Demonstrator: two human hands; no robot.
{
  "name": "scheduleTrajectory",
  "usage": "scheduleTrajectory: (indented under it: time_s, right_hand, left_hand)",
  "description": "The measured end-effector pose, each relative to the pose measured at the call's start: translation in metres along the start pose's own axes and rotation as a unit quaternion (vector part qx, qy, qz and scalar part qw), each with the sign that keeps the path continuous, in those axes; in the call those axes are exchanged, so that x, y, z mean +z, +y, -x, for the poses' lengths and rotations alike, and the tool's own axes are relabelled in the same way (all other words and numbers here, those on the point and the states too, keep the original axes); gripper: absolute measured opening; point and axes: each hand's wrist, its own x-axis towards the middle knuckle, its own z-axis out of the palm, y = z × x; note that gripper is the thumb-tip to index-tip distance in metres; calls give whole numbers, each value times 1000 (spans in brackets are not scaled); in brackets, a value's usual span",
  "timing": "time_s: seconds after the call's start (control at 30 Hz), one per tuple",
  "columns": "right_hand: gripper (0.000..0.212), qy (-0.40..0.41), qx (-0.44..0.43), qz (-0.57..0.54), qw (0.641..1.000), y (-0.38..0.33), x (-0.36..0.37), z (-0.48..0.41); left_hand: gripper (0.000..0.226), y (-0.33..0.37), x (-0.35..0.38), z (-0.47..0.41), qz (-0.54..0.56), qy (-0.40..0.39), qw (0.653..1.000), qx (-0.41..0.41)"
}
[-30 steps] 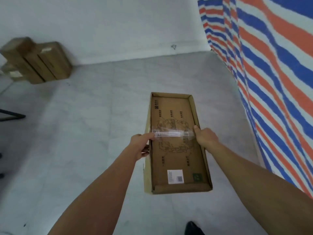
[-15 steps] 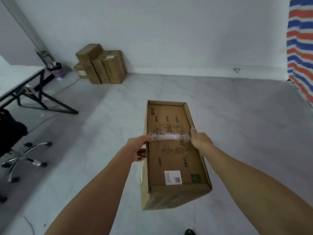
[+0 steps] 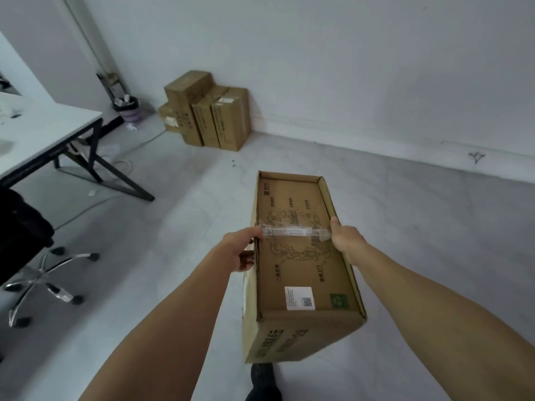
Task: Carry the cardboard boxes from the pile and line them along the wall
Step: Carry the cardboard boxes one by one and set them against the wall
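I hold a long brown cardboard box (image 3: 301, 264) out in front of me, above the floor, its printed top facing up and a clear tape strip across its middle. My left hand (image 3: 238, 251) grips its left long side, fingers curled under the edge. My right hand (image 3: 346, 241) grips the right long side at the tape. Several more cardboard boxes (image 3: 211, 111) stand together against the white wall (image 3: 347, 68) ahead and to the left.
A white desk (image 3: 43, 131) with black legs stands at the left, a black office chair (image 3: 26, 250) in front of it. A small purple bin (image 3: 128, 110) sits in the corner. Grey floor (image 3: 419, 227) lies open between me and the wall. My dark shoe (image 3: 262, 380) shows below the box.
The view has swung left: the striped tarp on the right has left the frame, and the desk, chair and boxes by the wall have come in closer. Both hands keep the same hold.
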Motion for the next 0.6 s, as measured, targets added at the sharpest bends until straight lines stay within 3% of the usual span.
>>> scheduleTrajectory:
  time_s: [0.37,0.6]
  right_hand:
    - [80,-4,41,-83,996,-189,-24,-192]
    - [83,-66,26,14,997,-303,-35,-353]
  left_hand:
    - [38,242,-41,-166,-18,-38,999,17]
    - [38,382,-45,-300,21,4,1000,0]
